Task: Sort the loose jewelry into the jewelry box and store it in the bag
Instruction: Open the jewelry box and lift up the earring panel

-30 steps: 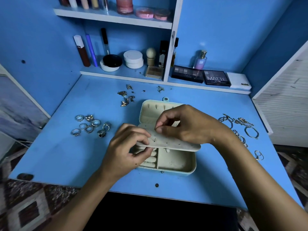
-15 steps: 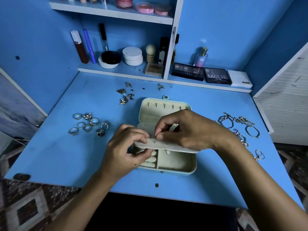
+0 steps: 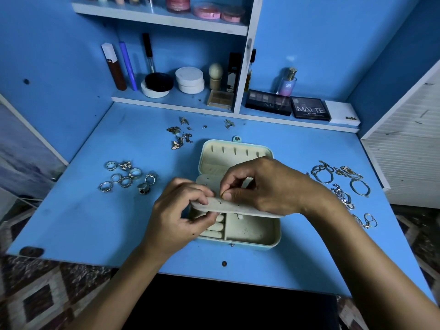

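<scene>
Both hands meet over the middle of the open jewelry box [image 3: 250,234]. The left hand [image 3: 176,215] grips the left end of the perforated earring panel [image 3: 238,207], thumb beneath and fingers curled over its top edge. The right hand [image 3: 259,186] pinches thumb and forefinger together right at the panel's upper edge, touching it; whether a small earring sits between those fingertips is too small to tell. The two hands are almost touching each other at the panel.

The panel is a long pale strip with its long axis running left to right, lifted and tilted above the box's near tray. The jewelry box lies flat on the blue counter [image 3: 83,222], its long axis also left to right, the lid [image 3: 228,153] folded back away from the person with a snap tab at its far edge. Padded ring rolls [image 3: 214,228] show in the tray's left part, and an open compartment lies to their right.

A cluster of rings [image 3: 126,178] lies on the counter well left of the box. Loose earrings [image 3: 181,135] are scattered beyond the box's far left corner. Bracelets and chains [image 3: 342,184] lie to the right, near the right forearm.

At the back, a shelf [image 3: 171,101] carries cosmetics, a perfume bottle [image 3: 287,83] and a palette marked MATTE [image 3: 309,110].
</scene>
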{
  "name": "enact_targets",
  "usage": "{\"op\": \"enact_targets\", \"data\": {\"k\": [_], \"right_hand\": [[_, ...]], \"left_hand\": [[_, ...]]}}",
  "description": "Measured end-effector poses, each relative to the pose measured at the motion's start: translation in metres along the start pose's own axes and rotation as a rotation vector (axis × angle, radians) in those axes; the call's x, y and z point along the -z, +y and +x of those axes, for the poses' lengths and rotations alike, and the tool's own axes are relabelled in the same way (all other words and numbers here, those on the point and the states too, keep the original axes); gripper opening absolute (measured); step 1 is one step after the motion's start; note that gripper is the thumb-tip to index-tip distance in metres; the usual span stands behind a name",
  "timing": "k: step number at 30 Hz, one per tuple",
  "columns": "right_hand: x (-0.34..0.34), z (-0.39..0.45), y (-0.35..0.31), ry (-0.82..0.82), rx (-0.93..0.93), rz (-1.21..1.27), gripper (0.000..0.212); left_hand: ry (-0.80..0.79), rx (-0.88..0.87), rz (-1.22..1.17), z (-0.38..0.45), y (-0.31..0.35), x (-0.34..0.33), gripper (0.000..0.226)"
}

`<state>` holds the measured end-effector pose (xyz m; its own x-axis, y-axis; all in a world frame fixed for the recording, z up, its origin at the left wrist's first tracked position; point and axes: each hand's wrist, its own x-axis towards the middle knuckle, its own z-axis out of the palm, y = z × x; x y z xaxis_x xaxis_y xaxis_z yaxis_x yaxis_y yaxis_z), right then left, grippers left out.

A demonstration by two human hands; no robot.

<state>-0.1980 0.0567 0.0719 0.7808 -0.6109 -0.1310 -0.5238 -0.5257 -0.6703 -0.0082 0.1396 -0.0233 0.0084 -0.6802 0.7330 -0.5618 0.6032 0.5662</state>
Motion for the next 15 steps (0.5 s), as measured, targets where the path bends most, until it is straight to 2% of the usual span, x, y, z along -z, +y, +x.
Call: {"op": "enact_targets", "data": {"k": [15], "right_hand": [[-0.0006, 0.0038, -0.0045, -0.023, 0.009, -0.114, 0.007]], "left_hand": [[0.004, 0.011, -0.011, -0.0011, -0.0005, -0.0005, 0.028]]}}
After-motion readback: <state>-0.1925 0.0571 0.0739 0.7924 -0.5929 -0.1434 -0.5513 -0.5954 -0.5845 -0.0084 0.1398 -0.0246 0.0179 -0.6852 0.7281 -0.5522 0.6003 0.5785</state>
